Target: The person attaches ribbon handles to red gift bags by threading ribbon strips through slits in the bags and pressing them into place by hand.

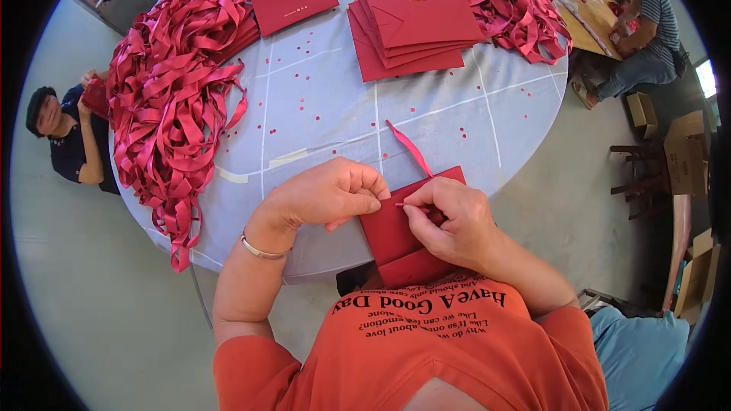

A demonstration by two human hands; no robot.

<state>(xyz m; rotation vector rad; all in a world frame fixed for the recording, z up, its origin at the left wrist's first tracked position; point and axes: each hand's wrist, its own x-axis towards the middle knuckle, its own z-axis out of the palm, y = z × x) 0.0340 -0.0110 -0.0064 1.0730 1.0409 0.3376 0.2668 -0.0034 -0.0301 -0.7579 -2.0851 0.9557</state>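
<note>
Pale grey cloth covers a large round tabletop (320, 99) marked with white lines. At its near side is the wearer's orange shirt with dark lettering (457, 350). Along the left edge spreads a tall heap of glossy red looped ribbons (175, 99), some hanging over the side. Another heap of red ribbons (514, 0) fills the far right edge. Between them sits a fanned stack of flat dark red paper bags (426, 19), the top one bearing a gold emblem. Left of the stack, a single flat red bag with a gold emblem (293, 0) lies beside the left heap.

One more red paper bag (388, 236) lies tilted at the near edge, its lower end reaching the shirt. The right hand (407, 209) rests over it, thumb and forefinger pinching a short thin pink strip (400, 204). The left hand (379, 199) is at the bag's upper left edge, fingers curled, thumb close to the forefinger; whether it grips the edge I cannot tell. A narrow bright pink ribbon (411, 148) runs from the bag's top onto the cloth. Small red dots (317, 118) are scattered across the cloth.
</note>
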